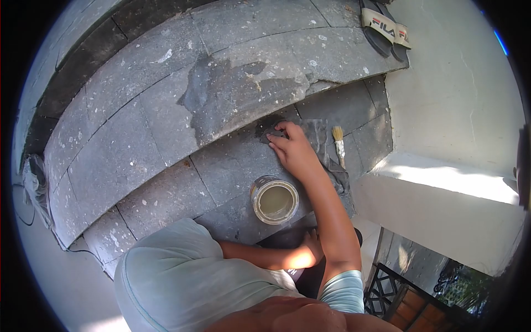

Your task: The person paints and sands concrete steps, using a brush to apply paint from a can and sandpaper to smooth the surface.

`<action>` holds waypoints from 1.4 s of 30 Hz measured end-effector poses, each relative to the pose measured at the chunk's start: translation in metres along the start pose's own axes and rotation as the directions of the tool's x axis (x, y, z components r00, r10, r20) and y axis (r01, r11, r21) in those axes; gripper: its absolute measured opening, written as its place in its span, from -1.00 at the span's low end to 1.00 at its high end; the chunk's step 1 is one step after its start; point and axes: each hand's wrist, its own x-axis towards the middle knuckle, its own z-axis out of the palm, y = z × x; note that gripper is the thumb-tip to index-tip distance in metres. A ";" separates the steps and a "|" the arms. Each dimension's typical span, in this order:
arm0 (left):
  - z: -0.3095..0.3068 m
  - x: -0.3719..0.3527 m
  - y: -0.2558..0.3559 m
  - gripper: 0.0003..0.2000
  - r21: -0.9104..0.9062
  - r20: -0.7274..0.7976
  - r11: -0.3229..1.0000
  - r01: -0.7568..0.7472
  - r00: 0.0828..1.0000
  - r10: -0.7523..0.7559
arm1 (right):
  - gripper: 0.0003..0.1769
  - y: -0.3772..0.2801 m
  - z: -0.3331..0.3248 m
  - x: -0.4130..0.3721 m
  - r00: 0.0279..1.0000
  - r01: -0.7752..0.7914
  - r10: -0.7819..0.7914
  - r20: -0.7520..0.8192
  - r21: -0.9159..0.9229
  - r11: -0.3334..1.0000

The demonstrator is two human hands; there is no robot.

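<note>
My right hand (290, 145) reaches to the lower step, right under the upper step's edge. Its fingers pinch a small dark grey piece (269, 136) against the stone; whether this is cloth or sandpaper cannot be made out. Dark wet patches show around the fingertips. Below the hand stands an uncovered can (275, 202) with cloudy liquid inside and drips on its rim. To the right lie a grey rag (315, 133) and a paintbrush (339, 146) with pale bristles. My left hand (313, 247) rests near my lap, its fingers mostly hidden.
Paint specks and a large wet patch (232, 91) mark the grey tiled upper step (149, 105). A pair of sandals (384, 29) sits at the top right beside the white wall (459, 77). A clear plastic bag (36, 182) and a cable lie at the left edge.
</note>
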 end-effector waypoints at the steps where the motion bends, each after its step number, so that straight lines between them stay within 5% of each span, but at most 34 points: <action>1: 0.002 0.000 0.000 -0.26 0.000 -0.013 1.000 0.001 1.000 -0.001 | -0.66 0.000 0.001 0.000 1.000 0.014 -0.014 -0.002 -0.018 1.000; 8: 0.002 -0.004 0.000 -0.26 0.046 -0.078 0.999 0.003 0.997 0.000 | -0.57 -0.011 -0.013 0.000 0.998 0.032 -0.016 0.062 -0.266 0.964; 17: -0.031 -0.016 -0.001 -0.28 0.062 0.115 0.996 -0.067 0.992 0.060 | -0.48 -0.016 -0.008 0.005 0.997 -0.006 0.030 0.068 -0.332 0.943; 19: -0.016 -0.016 0.031 -0.28 0.471 -0.120 0.845 0.254 0.967 -0.224 | -0.50 -0.016 -0.006 0.007 0.998 -0.021 0.039 0.052 -0.321 0.947; 21: -0.009 -0.012 0.032 -0.28 0.440 -0.142 0.855 0.275 0.961 -0.236 | -0.53 -0.013 -0.003 0.007 0.999 -0.021 0.032 0.030 -0.302 0.953; 23: -0.034 -0.013 0.000 -0.28 -0.020 0.048 1.000 -0.013 0.999 0.014 | -0.57 -0.007 0.003 0.007 1.000 -0.007 0.007 -0.002 -0.276 0.961; 25: 0.002 -0.007 0.029 -0.29 0.435 -0.175 0.858 0.272 0.961 -0.216 | -0.61 -0.006 0.002 0.006 1.000 0.007 -0.014 -0.026 -0.242 0.970; 27: 0.010 -0.004 0.029 -0.30 0.444 -0.175 0.854 0.273 0.961 -0.216 | -0.63 -0.005 0.002 0.005 0.999 0.022 -0.032 -0.037 -0.236 0.972; 29: -0.008 -0.004 -0.001 -0.30 0.013 0.042 1.000 -0.018 0.999 0.018 | -0.64 -0.004 0.003 0.006 0.998 0.035 -0.047 -0.042 -0.262 0.964; 41: -0.012 -0.006 0.000 -0.29 0.005 -0.002 1.000 -0.011 1.000 0.011 | -0.61 -0.003 0.006 0.007 0.998 0.033 -0.045 -0.042 -0.242 0.970; 42: -0.011 -0.006 0.004 -0.29 0.264 -0.164 0.954 0.140 0.982 -0.099 | -0.60 -0.001 0.006 0.006 0.998 0.039 -0.048 -0.030 -0.249 0.968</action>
